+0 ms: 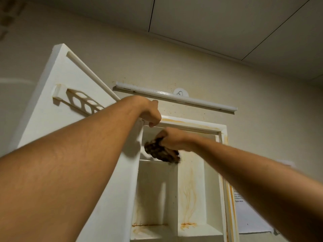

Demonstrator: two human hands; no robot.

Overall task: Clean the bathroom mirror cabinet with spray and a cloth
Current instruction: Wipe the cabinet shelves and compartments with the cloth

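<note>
The white mirror cabinet (222, 130) hangs on the wall with its door (57, 95) swung open to the left. Rust-coloured streaks mark its inner compartments. My left hand (151, 113) grips the top edge of the cabinet frame at its upper left corner, fingers curled over it. My right hand (174, 139) holds a dark, dirty cloth (160, 151) and presses it into the upper left part of the cabinet's inside. No spray bottle is in view.
A white tube light (174, 96) is fixed on the wall just above the cabinet. A holder with round holes (82, 100) sticks out of the door's inner face. A paper sheet (251, 212) hangs on the wall to the right. The ceiling is close overhead.
</note>
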